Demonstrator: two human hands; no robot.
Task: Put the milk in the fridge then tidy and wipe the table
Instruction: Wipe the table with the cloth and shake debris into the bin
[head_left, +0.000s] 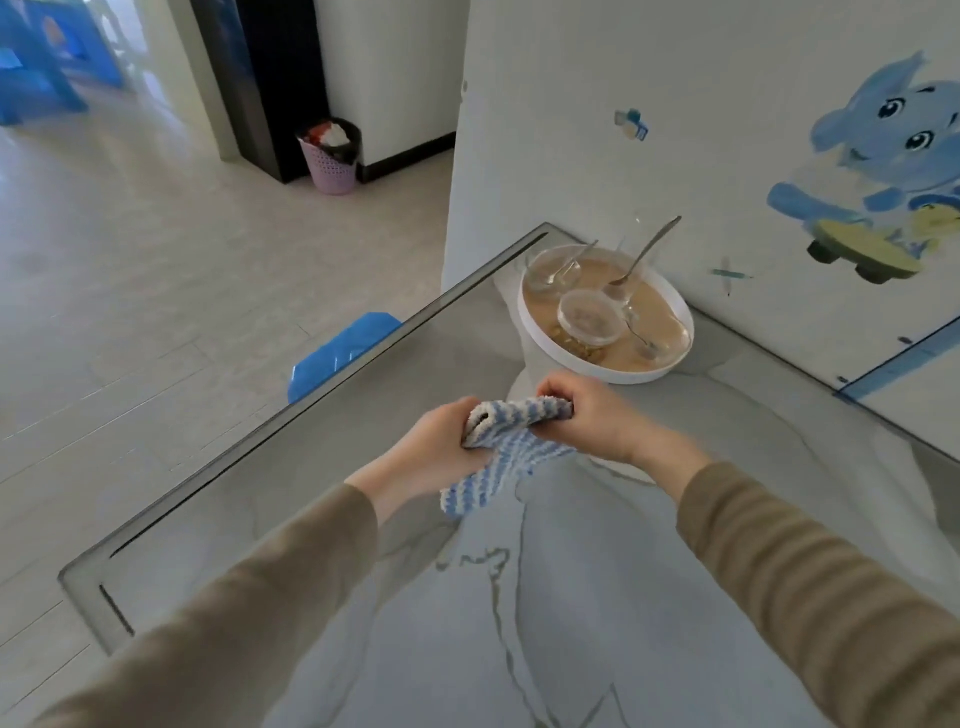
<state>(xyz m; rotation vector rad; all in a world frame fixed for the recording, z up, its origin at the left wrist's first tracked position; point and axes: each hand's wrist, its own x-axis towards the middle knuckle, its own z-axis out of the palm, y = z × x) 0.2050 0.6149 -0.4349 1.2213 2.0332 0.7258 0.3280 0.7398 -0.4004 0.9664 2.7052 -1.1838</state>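
Observation:
A blue-and-white striped cloth (498, 457) hangs above the middle of the grey marble table (519, 597). My left hand (441, 452) grips its left edge and my right hand (587, 421) pinches its upper right corner, so the cloth is stretched between them and droops below. Behind the hands, at the table's far corner by the wall, a round white tray (540, 343) holds clear glass bowls (589, 319), a glass and spoons (644, 254). No milk is in view.
The table's left edge (311, 410) runs diagonally, with a blue stool (337, 353) on the floor beside it. A pink waste basket (332, 156) stands far left by a dark doorway. The white wall with a blue elephant sticker (883, 166) borders the table on the right.

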